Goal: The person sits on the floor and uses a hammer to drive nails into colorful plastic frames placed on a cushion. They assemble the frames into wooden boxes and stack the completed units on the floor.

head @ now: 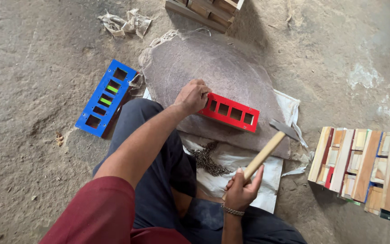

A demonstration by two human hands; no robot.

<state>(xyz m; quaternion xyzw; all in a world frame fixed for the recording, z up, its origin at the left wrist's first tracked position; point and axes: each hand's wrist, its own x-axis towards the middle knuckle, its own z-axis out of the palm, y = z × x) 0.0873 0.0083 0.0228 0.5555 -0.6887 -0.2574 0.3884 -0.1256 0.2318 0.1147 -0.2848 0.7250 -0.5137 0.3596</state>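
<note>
floor (37, 58): bare grey concrete, dusty, daylit
upper left: crumpled paper scraps (125, 22)
right edge: stacked wooden frames (366, 167)

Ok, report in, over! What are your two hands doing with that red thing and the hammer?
Left hand pins red wooden slotted frame on flat grey stone slab. Right hand grips wooden-handled hammer, head raised beside frame. Nothing between them.

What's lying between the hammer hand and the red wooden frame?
In the head view, a pile of small dark nails on white sacking, then the flat stone's edge.
</note>
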